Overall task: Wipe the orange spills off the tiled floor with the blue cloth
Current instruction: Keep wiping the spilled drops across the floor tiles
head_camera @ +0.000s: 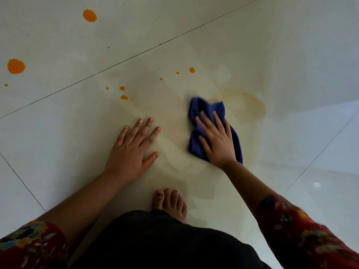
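Observation:
A crumpled blue cloth (206, 109) lies on the pale tiled floor (272, 45), and my right hand (215, 138) presses flat on it with fingers spread. My left hand (134, 148) rests flat on the floor to the cloth's left, palm down and holding nothing. Orange spills dot the tiles: a large drop (90, 15) at the far left top, another large drop (16, 66) at the left edge, a smaller drop (192, 70) ahead of the cloth, and small drops (122, 88) ahead of my left hand. A faint smeared orange ring (252, 107) lies just right of the cloth.
My bare foot (171, 202) stands on the tile between my arms, with dark clothing (155, 241) below it. Dark grout lines (136, 55) cross the floor diagonally. A wet, streaky film covers the tile around both hands.

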The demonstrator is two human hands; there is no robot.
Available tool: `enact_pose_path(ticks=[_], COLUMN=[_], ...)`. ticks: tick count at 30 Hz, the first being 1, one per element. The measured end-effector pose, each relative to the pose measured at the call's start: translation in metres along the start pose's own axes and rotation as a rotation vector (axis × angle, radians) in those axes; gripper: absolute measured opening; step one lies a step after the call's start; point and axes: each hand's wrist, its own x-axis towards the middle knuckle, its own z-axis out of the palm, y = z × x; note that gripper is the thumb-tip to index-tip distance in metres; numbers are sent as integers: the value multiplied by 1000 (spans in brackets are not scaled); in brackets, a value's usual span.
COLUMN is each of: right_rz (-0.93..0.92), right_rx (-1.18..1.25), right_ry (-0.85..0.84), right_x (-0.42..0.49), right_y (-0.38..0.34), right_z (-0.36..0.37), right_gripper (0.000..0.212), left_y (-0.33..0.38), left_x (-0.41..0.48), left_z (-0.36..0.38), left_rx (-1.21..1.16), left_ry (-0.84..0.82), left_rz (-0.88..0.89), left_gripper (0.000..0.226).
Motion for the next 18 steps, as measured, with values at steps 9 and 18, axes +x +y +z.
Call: enact_pose_path(ticks=[9, 18], right_rz=[855, 541], right_rx=[74, 43], right_ry=[116, 99], right_x=[55, -46], right_y=[57, 28], right_z=[-13, 4], right_gripper=[56, 55], left_y=[1, 0], left_x=[0, 0], left_z=[1, -2], left_rx=[0, -19], left_ry=[27, -4], left_rz=[-2, 0], left_gripper=[67, 68])
